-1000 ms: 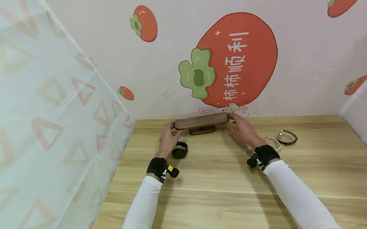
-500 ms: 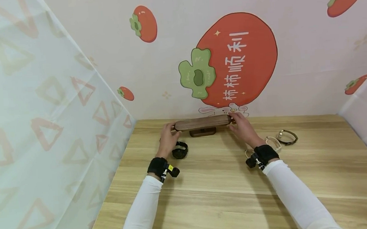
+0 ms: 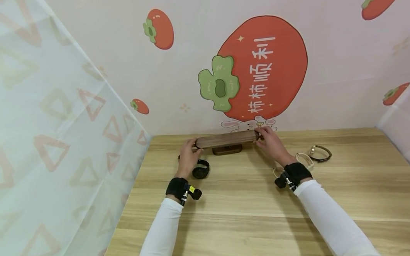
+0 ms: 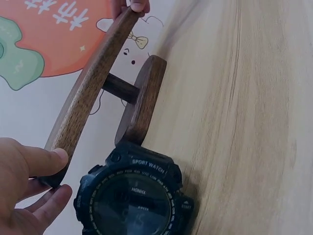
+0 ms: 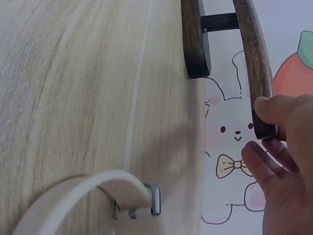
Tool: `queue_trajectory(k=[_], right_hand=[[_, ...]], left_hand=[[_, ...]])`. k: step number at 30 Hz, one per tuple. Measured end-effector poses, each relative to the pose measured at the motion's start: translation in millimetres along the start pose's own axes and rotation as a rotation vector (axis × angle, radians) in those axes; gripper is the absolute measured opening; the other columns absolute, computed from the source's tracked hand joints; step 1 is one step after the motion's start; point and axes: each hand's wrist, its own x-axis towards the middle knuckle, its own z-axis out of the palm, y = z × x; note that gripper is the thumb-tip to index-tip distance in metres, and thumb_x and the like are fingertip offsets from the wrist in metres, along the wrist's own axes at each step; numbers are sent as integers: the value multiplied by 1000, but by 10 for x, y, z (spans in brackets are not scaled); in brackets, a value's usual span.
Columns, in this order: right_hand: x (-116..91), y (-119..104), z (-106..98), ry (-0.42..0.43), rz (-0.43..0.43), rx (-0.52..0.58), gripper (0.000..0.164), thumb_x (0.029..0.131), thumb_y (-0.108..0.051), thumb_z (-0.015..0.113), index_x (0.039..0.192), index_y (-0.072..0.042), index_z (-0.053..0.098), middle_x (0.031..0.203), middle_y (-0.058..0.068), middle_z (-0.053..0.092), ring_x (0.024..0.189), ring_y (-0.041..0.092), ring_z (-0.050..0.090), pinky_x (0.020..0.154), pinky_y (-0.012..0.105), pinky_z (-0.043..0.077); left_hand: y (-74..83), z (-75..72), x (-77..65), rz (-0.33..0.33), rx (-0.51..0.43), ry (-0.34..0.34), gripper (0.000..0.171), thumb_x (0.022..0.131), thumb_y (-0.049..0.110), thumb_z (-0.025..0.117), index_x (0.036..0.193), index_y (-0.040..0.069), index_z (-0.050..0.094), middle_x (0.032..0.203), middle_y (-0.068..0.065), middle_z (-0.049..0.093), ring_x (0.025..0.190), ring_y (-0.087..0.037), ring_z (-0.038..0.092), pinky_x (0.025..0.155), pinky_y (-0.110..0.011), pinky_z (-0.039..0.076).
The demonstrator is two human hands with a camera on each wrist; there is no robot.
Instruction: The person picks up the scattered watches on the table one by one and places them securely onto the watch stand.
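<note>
A dark brown wooden T-bar stand (image 3: 226, 139) stands at the back of the table, its long top bar carried by a short post on an oblong base (image 3: 228, 150). My left hand (image 3: 188, 158) pinches the bar's left end, thumb on the near side in the left wrist view. At the other end, my right hand (image 3: 274, 146) holds the bar between thumb and fingers. A black digital sport watch (image 3: 200, 170) lies right beside my left hand. Partly hidden under my right wrist is a cream-strapped watch (image 5: 93, 193).
A dark-strapped bracelet or watch (image 3: 320, 153) lies on the table right of my right hand. The wood-grain table (image 3: 237, 219) meets a printed back wall (image 3: 341, 78) close behind the stand. Another patterned wall (image 3: 98, 149) borders the left side.
The stand has shifted slightly toward me, and its bar sits a little lower in the head view. My right thumb has closed in on the bar's right end.
</note>
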Motion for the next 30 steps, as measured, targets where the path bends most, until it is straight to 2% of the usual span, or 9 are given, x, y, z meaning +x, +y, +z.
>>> queue_trajectory(k=[6, 16, 23, 30], right_hand=[[-49, 42, -48, -3, 9, 41, 53, 101, -1, 69, 150, 11, 51, 140, 31, 48, 121, 46, 60, 105, 58, 55], [-161, 98, -122, 9, 5, 41, 53, 99, -2, 72, 147, 11, 53, 136, 31, 51, 117, 47, 61, 101, 59, 56], [-267, 127, -184, 37, -25, 33, 51, 97, -1, 74, 143, 12, 56, 131, 31, 53, 114, 48, 62, 100, 60, 57], [-378, 142, -236, 45, -12, 37, 52, 98, -3, 73, 144, 12, 55, 132, 32, 52, 115, 48, 62, 100, 60, 56]], left_hand=[[48, 34, -11, 37, 7, 9, 53, 102, 5, 72, 152, -1, 55, 149, -24, 55, 131, -40, 61, 103, -47, 60], [85, 101, -46, 48, -8, -6, 55, 102, 6, 72, 153, 0, 54, 149, -22, 56, 130, -39, 62, 99, -46, 62], [105, 181, -57, 72, -42, 11, 54, 100, 3, 73, 151, -1, 57, 145, -22, 59, 128, -39, 62, 101, -45, 62], [129, 250, -87, 76, -66, 9, 54, 99, 4, 74, 150, 0, 58, 146, -21, 60, 128, -37, 62, 103, -44, 60]])
